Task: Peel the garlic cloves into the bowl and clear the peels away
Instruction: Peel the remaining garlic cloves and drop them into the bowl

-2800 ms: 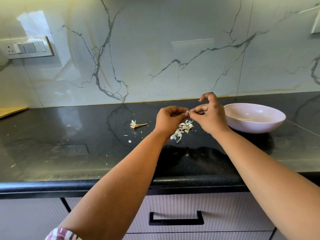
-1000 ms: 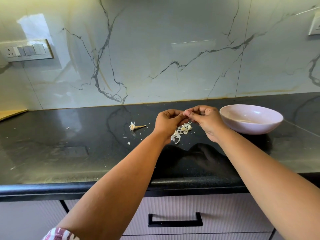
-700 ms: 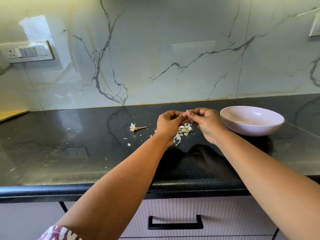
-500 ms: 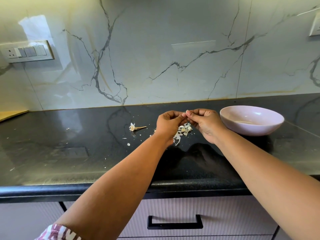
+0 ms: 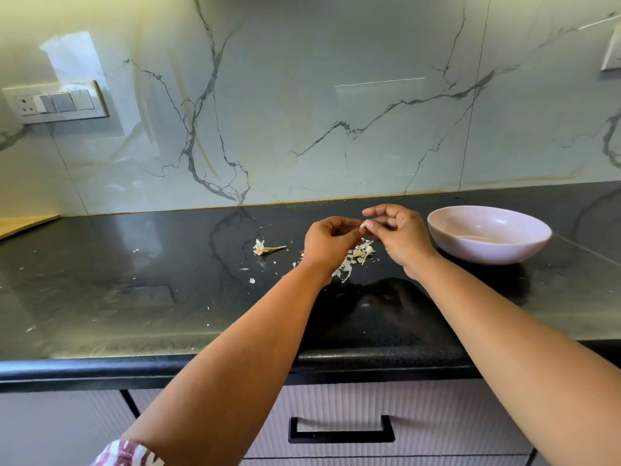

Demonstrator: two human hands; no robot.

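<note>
A small pale garlic clove [image 5: 363,225] is held in the air between both hands, above the black counter. My left hand [image 5: 331,242] pinches it from the left with curled fingers. My right hand [image 5: 400,235] pinches it from the right between thumb and fingertips. Right below the hands lies a heap of papery peels and cloves [image 5: 356,258]. A pale pink bowl [image 5: 489,234] stands on the counter just right of my right hand; its inside shows little from this angle.
A garlic stem with root scraps [image 5: 265,247] lies left of the hands, with small peel flakes scattered around. The marble wall rises behind the counter, with a switch plate [image 5: 55,102] at left. A drawer handle [image 5: 341,428] sits below the counter's front edge.
The hands stay together over the peel heap, working the clove. My right hand's fingers have lifted and spread a little, and the clove now shows between the fingertips.
</note>
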